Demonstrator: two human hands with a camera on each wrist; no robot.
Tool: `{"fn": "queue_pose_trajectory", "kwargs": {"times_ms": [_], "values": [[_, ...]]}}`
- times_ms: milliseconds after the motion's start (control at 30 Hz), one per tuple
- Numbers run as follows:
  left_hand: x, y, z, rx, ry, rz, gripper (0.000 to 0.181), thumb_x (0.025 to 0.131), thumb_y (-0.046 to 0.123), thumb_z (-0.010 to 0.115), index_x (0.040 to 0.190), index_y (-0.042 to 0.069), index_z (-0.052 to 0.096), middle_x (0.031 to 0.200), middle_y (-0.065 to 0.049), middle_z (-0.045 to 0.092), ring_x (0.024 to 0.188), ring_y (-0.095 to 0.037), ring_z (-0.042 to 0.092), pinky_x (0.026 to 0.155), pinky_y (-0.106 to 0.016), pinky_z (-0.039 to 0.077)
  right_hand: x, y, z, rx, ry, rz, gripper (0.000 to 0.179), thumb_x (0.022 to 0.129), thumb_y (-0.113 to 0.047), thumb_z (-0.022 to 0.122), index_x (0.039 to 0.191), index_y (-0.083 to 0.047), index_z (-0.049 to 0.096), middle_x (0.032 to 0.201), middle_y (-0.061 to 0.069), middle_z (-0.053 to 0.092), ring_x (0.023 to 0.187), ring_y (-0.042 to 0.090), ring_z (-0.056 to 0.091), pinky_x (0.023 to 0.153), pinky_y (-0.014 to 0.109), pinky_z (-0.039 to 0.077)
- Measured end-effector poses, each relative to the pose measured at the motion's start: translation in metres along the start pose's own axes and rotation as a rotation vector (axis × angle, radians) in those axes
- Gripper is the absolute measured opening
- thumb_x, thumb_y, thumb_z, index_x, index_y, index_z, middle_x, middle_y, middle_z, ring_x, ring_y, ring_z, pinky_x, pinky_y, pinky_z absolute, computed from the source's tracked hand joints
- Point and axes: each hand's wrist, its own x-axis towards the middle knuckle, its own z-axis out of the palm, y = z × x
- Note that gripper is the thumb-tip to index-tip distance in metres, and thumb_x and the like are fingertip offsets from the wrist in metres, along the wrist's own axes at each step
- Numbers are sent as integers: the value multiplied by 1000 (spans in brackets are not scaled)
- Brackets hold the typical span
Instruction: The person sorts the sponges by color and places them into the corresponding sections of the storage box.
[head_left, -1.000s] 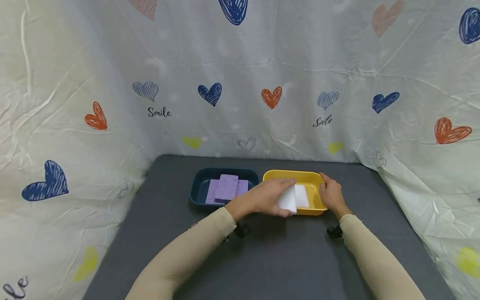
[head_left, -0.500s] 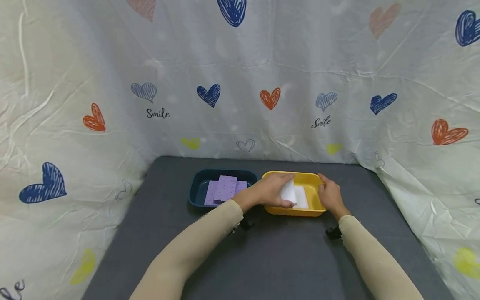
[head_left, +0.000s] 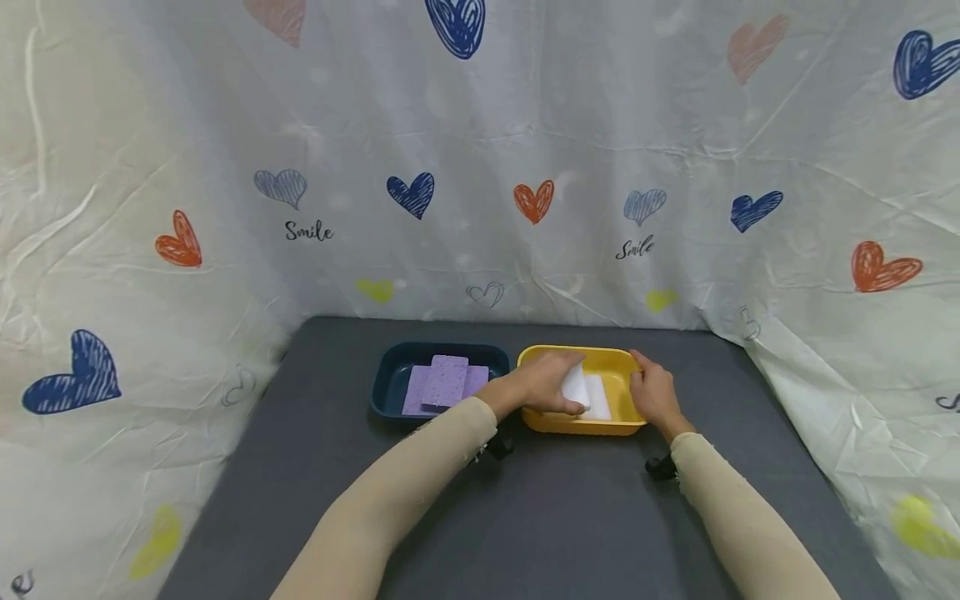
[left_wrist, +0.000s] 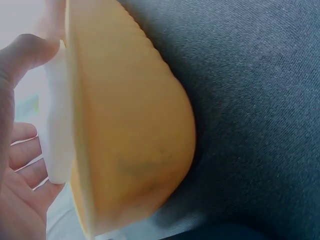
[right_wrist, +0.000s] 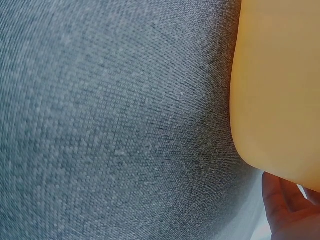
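Observation:
In the head view my left hand (head_left: 549, 382) grips a white sponge (head_left: 575, 387), a smooth rectangular block, at the left half of a yellow tray (head_left: 581, 428). Another white sponge (head_left: 597, 398) lies inside, just right of the held one. The left wrist view shows thumb and fingers on either side of the upright held sponge (left_wrist: 57, 115), close against the tray's rim. My right hand (head_left: 654, 392) holds the tray's right end by its rim. Part of that hand (right_wrist: 287, 212) shows beyond the tray's corner in the right wrist view.
A dark blue tray (head_left: 381, 392) stands left of the yellow one, holding purple sponges, one purple sponge (head_left: 446, 382) lying on top. My left forearm passes in front of its right corner. Behind the grey table (head_left: 570, 517) hangs a white curtain (head_left: 480, 250) with printed hearts.
My left hand has carried the white sponge from the tray's front edge back over the inside of the yellow tray. The right hand keeps its hold on the rim. The head view shifts slightly.

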Motion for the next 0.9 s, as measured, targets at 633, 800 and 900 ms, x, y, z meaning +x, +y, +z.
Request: {"fn": "queue_pose_trajectory", "kwargs": {"times_ms": [633,800,900], "values": [[13,-6,27,-16,-33,-42,93,95,49,83,166,4,45,168,-13,52,154,-29,52,131,-41,39,1,2,1,-5,-7,-2,56,112,-11,36,167,-2,43,164,28,52,85,34,60,82,43,51],[14,-6,31,-4,-34,-53,92,95,51,82,165,5,46,167,-11,53,152,-28,54,130,-40,42,0,1,1,-8,-6,-2,56,112,-10,37,167,-1,43,161,30,54,82,30,59,80,41,52],[14,-4,31,-1,-33,-53,91,96,50,82,165,4,46,168,-12,52,153,-28,53,130,-41,41,0,2,1,-10,2,-12,55,112,-10,38,166,-1,44,159,31,56,74,28,55,76,39,50]]}}
